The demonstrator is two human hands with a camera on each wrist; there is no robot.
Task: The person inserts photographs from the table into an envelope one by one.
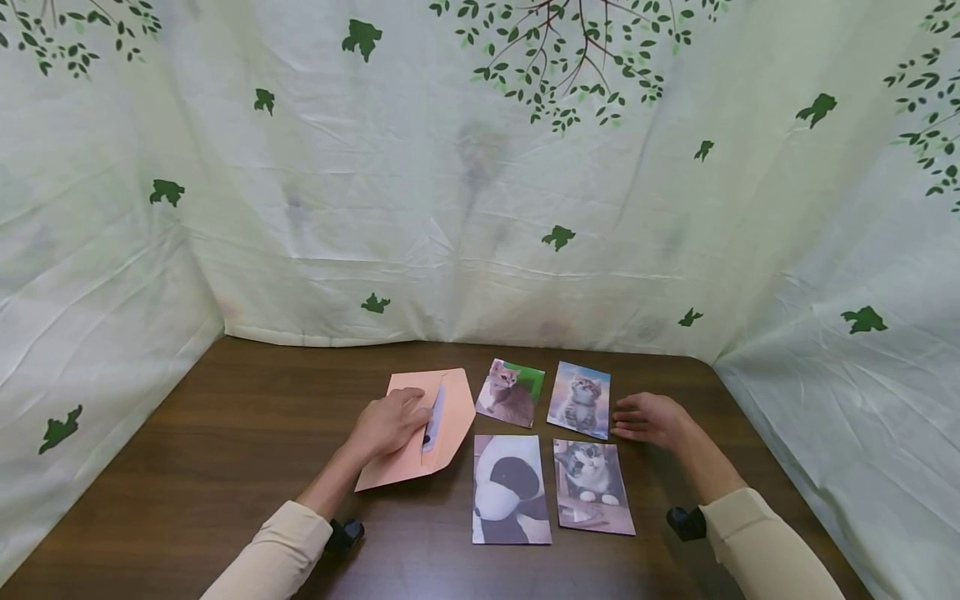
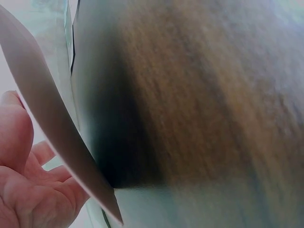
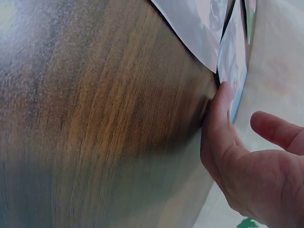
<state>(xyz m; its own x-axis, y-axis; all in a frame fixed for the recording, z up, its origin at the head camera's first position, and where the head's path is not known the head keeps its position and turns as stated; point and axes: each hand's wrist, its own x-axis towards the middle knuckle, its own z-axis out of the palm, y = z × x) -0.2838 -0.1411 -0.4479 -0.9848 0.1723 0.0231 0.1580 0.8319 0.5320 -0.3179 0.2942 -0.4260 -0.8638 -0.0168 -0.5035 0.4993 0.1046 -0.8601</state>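
Peach envelope [image 1: 450,450] under left hand [image 1: 386,425], picture cards [image 1: 581,407] beside right hand [image 1: 652,419].

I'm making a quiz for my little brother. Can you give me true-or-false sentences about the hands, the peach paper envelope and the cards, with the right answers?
1. The left hand touches the peach paper envelope. True.
2. The envelope's pointed flap is closed. False: it is open.
3. Four rectangular picture cards lie on the brown wood-grain table. True.
4. The right hand grips a card. False: its fingers are extended beside the blue-backed kitten card, gripping nothing.
5. The pale cloth backdrop has no pattern. False: green shapes show on it.
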